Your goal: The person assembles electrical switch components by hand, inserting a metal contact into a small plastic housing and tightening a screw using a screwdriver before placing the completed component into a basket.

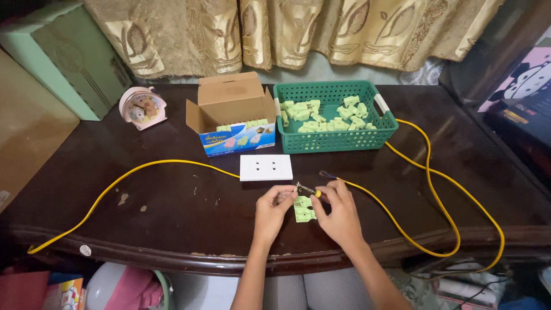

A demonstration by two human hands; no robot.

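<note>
1. Dark wooden table (172,212) under gold curtains (287,28); its near edge curves.
2. Far left, a pink clock (142,107); a yellow wire (132,172) crosses the bare left side.
3. Far centre: open box (232,115), green basket (336,135), white socket plate (266,167) nearer.
4. Left hand (272,209) pinches a green part (303,208), steadying it near the edge.
5. Right hand (340,209) grips a small screwdriver (307,189) over it.

Open cardboard box (232,115) with blue printed front, mid-table, just left of green basket (336,140).
</note>
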